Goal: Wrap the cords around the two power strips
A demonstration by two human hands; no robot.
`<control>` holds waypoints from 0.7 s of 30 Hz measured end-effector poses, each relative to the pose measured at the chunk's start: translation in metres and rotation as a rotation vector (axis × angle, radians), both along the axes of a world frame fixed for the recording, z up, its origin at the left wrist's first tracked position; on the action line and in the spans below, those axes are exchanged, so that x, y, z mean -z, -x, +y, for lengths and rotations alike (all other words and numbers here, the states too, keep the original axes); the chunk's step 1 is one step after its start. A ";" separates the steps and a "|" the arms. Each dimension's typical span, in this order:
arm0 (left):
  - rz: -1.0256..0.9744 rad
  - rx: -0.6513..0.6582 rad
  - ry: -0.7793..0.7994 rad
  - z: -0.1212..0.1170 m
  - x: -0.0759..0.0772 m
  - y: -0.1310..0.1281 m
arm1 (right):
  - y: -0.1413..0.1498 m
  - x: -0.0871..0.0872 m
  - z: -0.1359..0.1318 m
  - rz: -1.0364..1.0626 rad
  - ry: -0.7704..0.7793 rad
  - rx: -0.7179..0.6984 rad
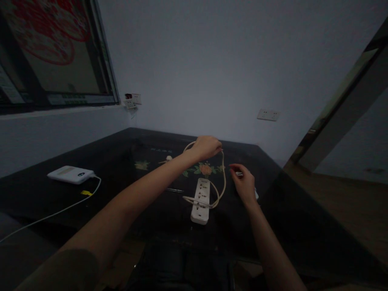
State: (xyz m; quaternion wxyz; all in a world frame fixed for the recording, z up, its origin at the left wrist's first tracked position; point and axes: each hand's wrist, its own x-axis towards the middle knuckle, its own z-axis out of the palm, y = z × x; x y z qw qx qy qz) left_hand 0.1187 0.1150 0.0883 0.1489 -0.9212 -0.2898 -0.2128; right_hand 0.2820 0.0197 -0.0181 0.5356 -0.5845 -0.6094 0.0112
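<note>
Reaching across the black table (157, 210), my left hand (208, 146) is closed on the off-white cord (224, 178) of a power strip. The cord loops down from this hand and crosses over the white power strip (201, 200), which lies lengthwise toward me. Off to the left of the strip is a pale plug (169, 158), partly behind my left forearm. My right hand (244, 182) is over the table right of the strip, fingers curved, thumb and index tips slightly apart. A white object (256, 194) shows behind it, mostly hidden; its kind is unclear.
At the left, a white box-like device (71, 174) has a thin white cable (65, 209) running off toward me. A yellow scrap (86, 193) lies beside that cable. Wall sockets (268, 115) are on the wall behind the table, and a window (57, 52) is at the upper left.
</note>
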 end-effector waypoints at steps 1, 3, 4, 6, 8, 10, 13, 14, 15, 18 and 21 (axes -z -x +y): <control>0.026 0.008 -0.024 -0.004 -0.006 -0.005 | 0.000 -0.002 -0.002 0.005 -0.032 -0.002; 0.077 0.020 -0.091 -0.010 -0.016 -0.014 | 0.004 -0.005 -0.008 -0.006 -0.109 -0.015; 0.107 0.031 -0.125 -0.012 -0.021 -0.018 | 0.006 -0.008 -0.012 -0.020 -0.147 -0.029; 0.171 0.075 -0.188 -0.014 -0.029 -0.026 | 0.011 -0.014 -0.020 -0.056 -0.212 -0.064; 0.237 0.139 -0.245 -0.012 -0.034 -0.033 | 0.012 -0.021 -0.026 -0.112 -0.259 -0.079; 0.295 0.187 -0.285 -0.009 -0.036 -0.038 | 0.007 -0.028 -0.025 -0.169 -0.308 -0.031; 0.347 0.209 -0.301 -0.007 -0.036 -0.045 | -0.008 -0.037 -0.011 -0.188 -0.327 0.075; 0.347 0.210 -0.302 -0.008 -0.035 -0.047 | -0.012 -0.040 -0.004 -0.180 -0.297 0.080; 0.340 0.213 -0.303 -0.010 -0.035 -0.048 | -0.017 -0.043 0.004 -0.170 -0.253 0.065; 0.307 0.240 -0.290 -0.017 -0.034 -0.052 | -0.023 -0.051 0.026 -0.171 -0.121 0.008; 0.260 0.271 -0.274 -0.022 -0.031 -0.050 | -0.025 -0.055 0.038 -0.248 -0.020 0.062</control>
